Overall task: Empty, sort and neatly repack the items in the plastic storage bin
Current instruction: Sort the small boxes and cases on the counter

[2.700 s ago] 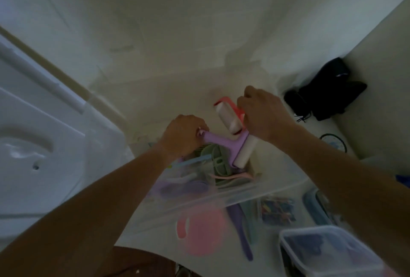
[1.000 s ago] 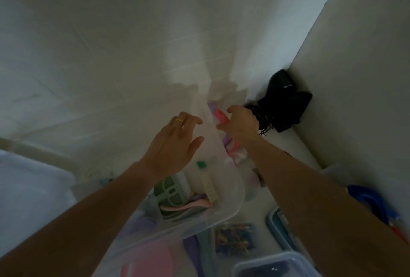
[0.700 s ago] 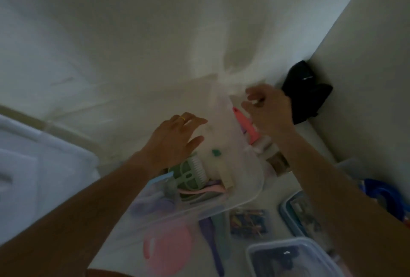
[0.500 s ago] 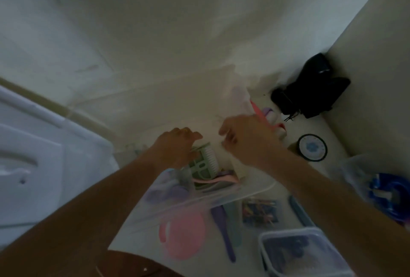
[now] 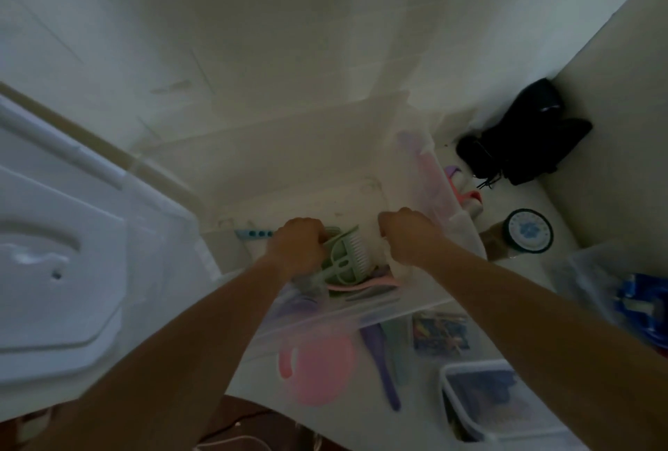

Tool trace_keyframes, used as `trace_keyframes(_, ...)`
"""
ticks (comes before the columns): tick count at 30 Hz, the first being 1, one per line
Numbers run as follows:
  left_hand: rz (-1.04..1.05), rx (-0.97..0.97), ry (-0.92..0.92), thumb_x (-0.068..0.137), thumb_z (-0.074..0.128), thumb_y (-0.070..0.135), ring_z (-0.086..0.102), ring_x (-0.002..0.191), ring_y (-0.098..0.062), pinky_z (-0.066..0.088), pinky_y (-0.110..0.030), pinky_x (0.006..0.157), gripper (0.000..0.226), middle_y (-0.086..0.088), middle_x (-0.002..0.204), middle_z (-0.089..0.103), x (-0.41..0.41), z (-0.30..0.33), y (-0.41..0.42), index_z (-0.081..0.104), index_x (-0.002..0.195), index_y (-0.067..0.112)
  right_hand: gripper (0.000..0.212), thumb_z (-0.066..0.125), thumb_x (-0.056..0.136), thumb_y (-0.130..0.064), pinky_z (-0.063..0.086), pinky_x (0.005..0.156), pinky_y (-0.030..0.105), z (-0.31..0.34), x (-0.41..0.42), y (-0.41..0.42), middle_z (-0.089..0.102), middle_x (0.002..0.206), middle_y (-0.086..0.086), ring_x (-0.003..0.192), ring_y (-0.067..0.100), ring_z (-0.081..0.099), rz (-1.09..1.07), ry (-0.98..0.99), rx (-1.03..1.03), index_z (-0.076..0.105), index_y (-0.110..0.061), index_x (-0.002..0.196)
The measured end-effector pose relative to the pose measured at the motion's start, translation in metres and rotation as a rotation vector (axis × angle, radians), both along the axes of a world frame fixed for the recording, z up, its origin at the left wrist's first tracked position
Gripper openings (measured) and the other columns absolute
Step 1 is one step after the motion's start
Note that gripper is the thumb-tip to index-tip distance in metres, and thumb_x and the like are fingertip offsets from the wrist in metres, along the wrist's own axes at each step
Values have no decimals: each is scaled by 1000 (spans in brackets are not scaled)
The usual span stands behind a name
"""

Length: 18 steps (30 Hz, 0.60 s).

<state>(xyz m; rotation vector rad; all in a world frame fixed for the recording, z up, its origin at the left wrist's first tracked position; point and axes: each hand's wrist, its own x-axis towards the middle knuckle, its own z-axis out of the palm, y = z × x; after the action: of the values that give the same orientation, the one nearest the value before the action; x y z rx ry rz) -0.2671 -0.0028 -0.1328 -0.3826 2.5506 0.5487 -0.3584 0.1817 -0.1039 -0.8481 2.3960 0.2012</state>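
A: Right, hands first. Left hand (image 5: 297, 245)?

B: Curled, knuckles up, inside the clear plastic storage bin (image 5: 415, 300). Fingers closed against the green comb brush (image 5: 345, 258); contact is clear, a full grip is not, so I cannot tell whether it is grasping. Forearm runs in from lower left, reaching down over the near wall.

A: Right hand (image 5: 406, 236)?

B: Also in the bin, fisted, just right of the green comb brush. Fingers are tucked under and hidden; what they hold, if anything, cannot be told. Forearm enters from lower right, angled down.

A: Bin location and contents?

B: On the pale floor, centre, beside the large white lid (image 5: 61, 269) at left. Inside: the brush, a pink comb (image 5: 365, 284) beneath it, a blue strip (image 5: 255, 233) at the far left corner, purple pieces blurred at the near wall.

A: Items outside?

B: Near side: pink round item (image 5: 318, 371), purple comb (image 5: 383, 367), small clear box of coloured bits (image 5: 441, 333), white-rimmed container (image 5: 502, 407). Right side: round teal-rimmed tin (image 5: 529, 235), black bag (image 5: 524, 132) in the corner, blue item (image 5: 643, 309) at the edge.
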Motion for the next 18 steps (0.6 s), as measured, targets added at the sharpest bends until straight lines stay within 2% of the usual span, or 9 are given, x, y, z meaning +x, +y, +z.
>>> trace_keyframes(4,97,18,31,87,60,33,62,96,-29,51,-35,77,21,-6,102,68,3,4,-7,66,103,20,20,63,85,-9,47,76,27,7,-9,4,66,112,6,100,25,62,-58,-101,-134,63,-20,103)
trace_keyframes(6,131,5,63,89,60,33,63,97,-30,51,-35,78,21,-7,104,69,5,6,-11,68,103,20,14,67,84,-9,55,77,31,9,-13,7,66,108,5,92,23,66,-136,-142,-256,62,-20,92)
trace_keyframes(9,152,-16,92,91,59,33,62,107,-31,50,-35,86,26,-8,112,69,8,13,-15,69,110,18,24,74,80,-1,62,71,43,18,-13,14,67,95,6,76,27,73,-435,-316,-605,59,-20,75)
trace_keyframes(12,268,38,218,93,59,37,62,111,-26,48,-35,95,31,-6,119,67,7,21,-14,67,118,20,26,75,77,10,61,74,41,34,-10,20,68,81,10,83,33,73,-639,-583,-930,57,-10,77)
trace_keyframes(14,430,222,346,94,58,39,67,100,-22,50,-35,93,26,-2,108,72,4,37,-7,71,109,21,24,71,78,14,60,75,37,47,-6,23,69,81,15,84,29,74,-691,-695,-1090,57,-6,82)
trace_keyframes(16,626,649,384,94,60,38,71,88,-20,54,-37,89,26,-1,94,75,4,62,2,73,104,18,22,69,79,13,60,78,37,59,-1,27,71,87,19,86,28,74,-718,-746,-1202,57,-5,84)
trace_keyframes(18,680,1072,309,94,65,28,74,87,-25,58,-37,86,22,-5,92,74,9,88,13,71,110,14,22,69,79,12,58,83,44,72,7,33,73,92,20,87,29,73,-730,-755,-1266,58,-6,83)
